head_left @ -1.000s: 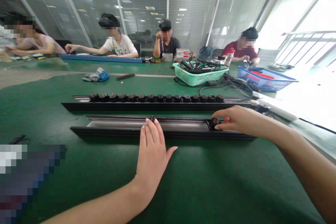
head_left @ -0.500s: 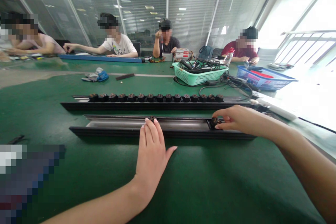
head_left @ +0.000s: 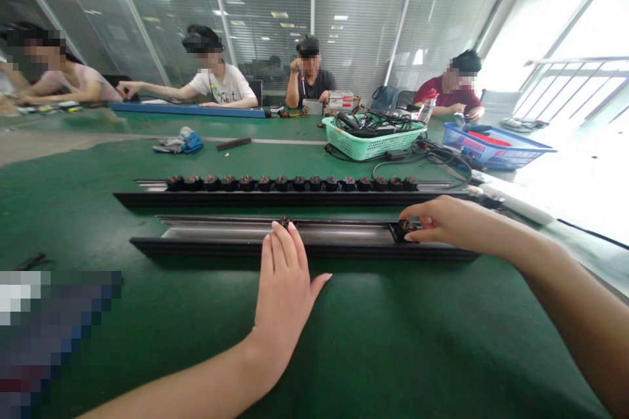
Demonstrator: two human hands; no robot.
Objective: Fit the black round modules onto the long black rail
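Note:
A long black channel (head_left: 344, 234) with a bare metal inside lies across the table before me. My right hand (head_left: 437, 222) pinches a small black socket module (head_left: 405, 229) between thumb and fingers, at the channel's right part. My left hand (head_left: 282, 275) lies flat over the channel's near wall, fingers stretched forward and thumb out to the side. Its fingertips touch or nearly touch another small black module (head_left: 285, 220), mostly hidden behind them. Just beyond is a second black channel (head_left: 275, 199), with a row of several similar modules (head_left: 282, 182) along it.
Farther back on the green table (head_left: 383, 334) are a mint-green basket (head_left: 371, 146) of cables and a blue basket (head_left: 501, 149). Gloves (head_left: 179, 141) and a dark strip (head_left: 234, 143) lie to the left. Several people sit along the far side, one beside a long blue bar (head_left: 189, 109).
My right hand and the socket module it pinches have shifted very slightly to the right along the channel. My left hand has stayed in place.

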